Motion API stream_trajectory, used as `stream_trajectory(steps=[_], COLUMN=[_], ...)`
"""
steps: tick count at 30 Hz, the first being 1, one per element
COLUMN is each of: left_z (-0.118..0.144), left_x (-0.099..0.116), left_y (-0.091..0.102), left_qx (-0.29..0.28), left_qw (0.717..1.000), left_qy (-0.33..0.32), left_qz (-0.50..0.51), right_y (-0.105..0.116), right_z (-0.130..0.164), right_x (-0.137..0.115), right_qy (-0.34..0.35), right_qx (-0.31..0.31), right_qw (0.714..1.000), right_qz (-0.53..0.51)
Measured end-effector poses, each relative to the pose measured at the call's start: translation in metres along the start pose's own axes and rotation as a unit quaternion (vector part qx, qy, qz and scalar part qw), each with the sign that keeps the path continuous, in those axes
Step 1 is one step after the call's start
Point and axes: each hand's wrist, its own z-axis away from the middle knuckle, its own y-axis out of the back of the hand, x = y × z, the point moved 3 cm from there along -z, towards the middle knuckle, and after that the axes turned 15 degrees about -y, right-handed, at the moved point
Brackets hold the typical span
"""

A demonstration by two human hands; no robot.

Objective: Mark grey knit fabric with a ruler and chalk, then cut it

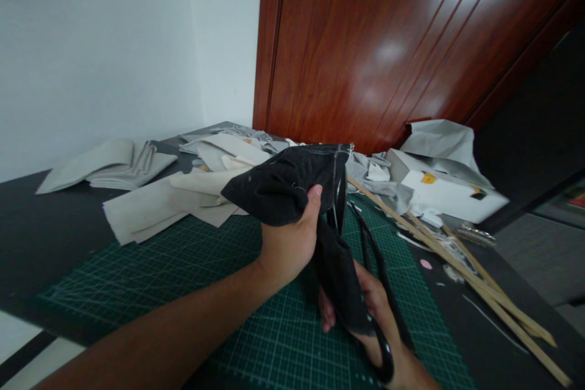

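Observation:
Above the cutting mat, my left hand is closed on a piece of black cloth, its thumb pressed on top. White stitching runs along the cloth's far edge, and a fold of it hangs down towards my right hand. That hand is closed around black-handled scissors; one handle ring shows at its wrist side. The hanging cloth hides most of the scissors, and a dark blade seems to rise beside the stitched edge. A thin black strip lies behind my right hand.
A green gridded cutting mat covers much of the dark table. Pale cloth pieces lie at the left and back. Long wooden strips and a white box are at the right. A reddish wooden door stands behind.

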Motion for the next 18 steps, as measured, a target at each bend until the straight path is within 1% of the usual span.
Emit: stream_trajectory(steps=[9,15,18], left_z=[0.004,0.007,0.008], left_x=[-0.001,-0.004,-0.004], left_y=[0.000,0.000,-0.001], left_qx=[0.006,-0.006,-0.006], left_qw=[1.000,0.999,0.998], left_qy=[0.000,0.002,-0.033], left_qz=[0.000,-0.035,-0.053], right_y=[-0.003,-0.001,0.001], right_z=[0.001,0.001,0.002], right_x=[-0.010,-0.003,0.001], right_qy=[-0.001,0.009,0.016], right_qx=[0.012,0.011,0.018], right_qw=[1.000,1.000,1.000], right_qz=[0.001,0.000,0.000])
